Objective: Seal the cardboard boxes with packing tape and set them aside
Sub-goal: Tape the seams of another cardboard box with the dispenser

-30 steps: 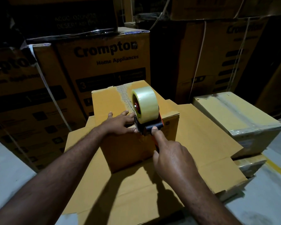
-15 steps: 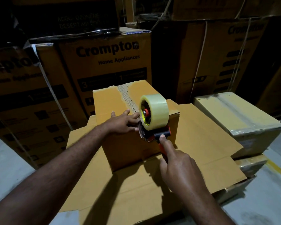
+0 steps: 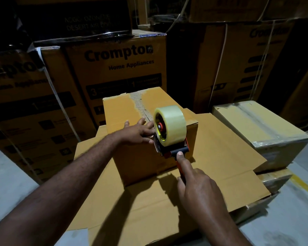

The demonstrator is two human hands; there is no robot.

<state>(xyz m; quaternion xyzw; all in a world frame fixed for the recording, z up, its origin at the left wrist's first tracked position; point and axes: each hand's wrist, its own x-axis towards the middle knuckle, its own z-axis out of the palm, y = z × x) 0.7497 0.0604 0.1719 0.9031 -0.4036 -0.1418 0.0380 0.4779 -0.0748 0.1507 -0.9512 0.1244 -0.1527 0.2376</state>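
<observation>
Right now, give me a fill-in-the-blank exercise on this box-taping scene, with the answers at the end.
1. The right hand holds the tape dispenser, its ____ finger stretched straight out.
2. The left hand rests on the ____ face of the box.
3. The big carton behind bears the brand name ____.
4. The box stands on a flattened ____ sheet.
Missing words: index; top; Crompton; cardboard.

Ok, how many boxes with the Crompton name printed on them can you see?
3 large brown cardboard boxes: centre box behind the work, left box at the frame edge, right box at upper right. Dark stacks may hide more.
</observation>
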